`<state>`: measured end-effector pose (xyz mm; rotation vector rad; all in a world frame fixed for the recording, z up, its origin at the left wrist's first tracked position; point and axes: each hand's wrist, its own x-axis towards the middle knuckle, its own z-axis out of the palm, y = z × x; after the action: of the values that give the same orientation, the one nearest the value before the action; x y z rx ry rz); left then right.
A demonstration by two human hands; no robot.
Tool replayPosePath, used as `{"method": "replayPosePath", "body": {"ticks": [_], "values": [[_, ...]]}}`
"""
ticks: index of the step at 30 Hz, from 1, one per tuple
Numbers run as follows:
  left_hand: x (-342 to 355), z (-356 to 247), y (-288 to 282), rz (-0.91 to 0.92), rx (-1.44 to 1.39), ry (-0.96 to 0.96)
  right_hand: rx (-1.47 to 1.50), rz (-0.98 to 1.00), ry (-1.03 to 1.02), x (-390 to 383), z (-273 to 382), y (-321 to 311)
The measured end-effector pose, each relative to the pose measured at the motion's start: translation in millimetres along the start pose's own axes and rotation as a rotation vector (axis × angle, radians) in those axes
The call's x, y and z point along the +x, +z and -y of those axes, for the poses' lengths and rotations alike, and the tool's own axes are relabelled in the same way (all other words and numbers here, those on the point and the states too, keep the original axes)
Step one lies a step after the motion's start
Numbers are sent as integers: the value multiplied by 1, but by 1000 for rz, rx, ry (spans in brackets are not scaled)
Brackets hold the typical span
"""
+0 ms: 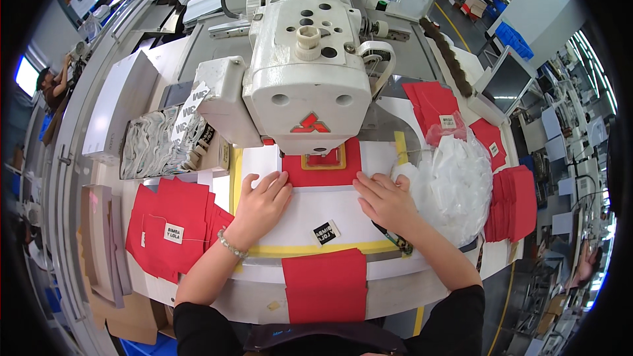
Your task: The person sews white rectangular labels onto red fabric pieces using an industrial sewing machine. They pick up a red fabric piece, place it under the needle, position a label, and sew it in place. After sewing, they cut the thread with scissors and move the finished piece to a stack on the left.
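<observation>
A red fabric panel [297,176] lies beneath the head of a large white industrial sewing machine [306,92], under its yellow-edged clamp frame [323,160]. My left hand [266,203] rests its outstretched fingertips on the panel's near left corner. On the near right corner my right hand [388,203] lies with its fingers extended. A dark slim tool [397,240], its kind unclear, shows below my right palm; whether the hand touches it is hidden. Between my forearms a small black-and-white label [326,232] sits on the white work plate [310,207].
Another red panel [326,287] hangs at the table's front edge. Red pieces with labels [168,227] are stacked at left, below a box of labels [155,142]. At right lie a white plastic heap [455,181], more red panels [511,204] and a screen [506,86].
</observation>
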<state>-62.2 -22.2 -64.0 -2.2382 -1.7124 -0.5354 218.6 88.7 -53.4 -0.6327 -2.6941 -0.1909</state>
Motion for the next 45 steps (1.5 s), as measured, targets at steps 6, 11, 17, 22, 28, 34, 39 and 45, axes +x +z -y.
{"method": "replayPosePath", "body": {"ticks": [6, 11, 17, 22, 28, 34, 39, 45], "values": [[1, -1, -2, 11, 7, 3, -21, 1, -14, 1, 1, 0], [3, 1, -2, 38, -7, 0, -21, 2, -12, -1, 2, 1], [11, -21, -24, 184, -338, -6, 82, 56, 41, 2, 2, -9], [13, -38, -38, 288, -556, -42, 313, 52, 89, 0, 15, -12], [11, -45, -41, 351, -619, -82, 560, 229, 196, 6, 42, -22], [27, -45, -34, 353, -728, 44, 521, 180, 204, 2, 49, -25], [54, -47, -12, 489, -689, 324, 410, 99, 242, -1, 40, -34], [59, -59, -13, 638, -476, 428, 405, 129, 311, -16, 21, -46]]}}
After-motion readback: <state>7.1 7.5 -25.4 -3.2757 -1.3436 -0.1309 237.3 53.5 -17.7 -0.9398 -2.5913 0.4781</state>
